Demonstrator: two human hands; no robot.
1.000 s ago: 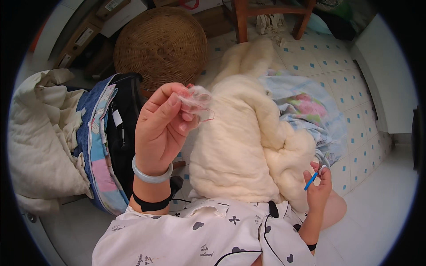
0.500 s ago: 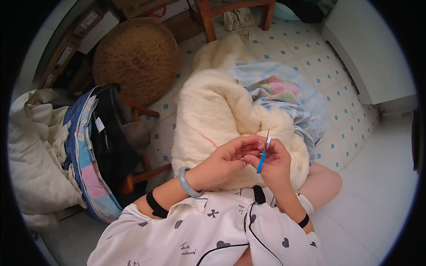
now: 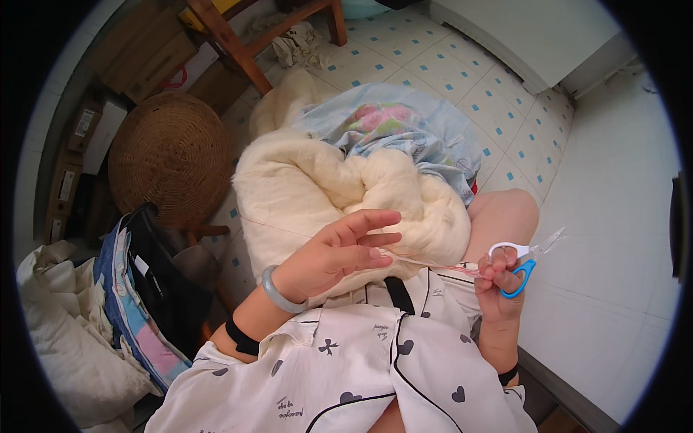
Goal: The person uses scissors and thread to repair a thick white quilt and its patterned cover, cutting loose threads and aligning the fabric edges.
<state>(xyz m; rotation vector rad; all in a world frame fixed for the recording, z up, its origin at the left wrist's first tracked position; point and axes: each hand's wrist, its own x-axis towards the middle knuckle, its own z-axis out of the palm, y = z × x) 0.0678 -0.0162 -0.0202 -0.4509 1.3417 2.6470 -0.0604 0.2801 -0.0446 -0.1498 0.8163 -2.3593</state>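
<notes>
My left hand hovers over a thick cream cotton batting bunched on my lap. Its fingers are stretched and spread apart, and it looks open. Out to the right, my right hand is closed round small scissors with one white and one blue handle loop. The scissor blades point away to the upper right. Strands of pinkish-red thread run from my right fingers toward my left hand. A thin thread also lies across the batting at the left. Beyond the batting spreads a light blue floral cloth.
On the left stand a round wicker lid or basket, cardboard boxes, and a chair heaped with folded cloth and a black bag. A wooden chair is at the back. A white cabinet stands at the far right.
My hands have moved apart: the right one swung right with the scissors, drawing out thread. My left hand has opened its fingers. The view has turned toward the right.
</notes>
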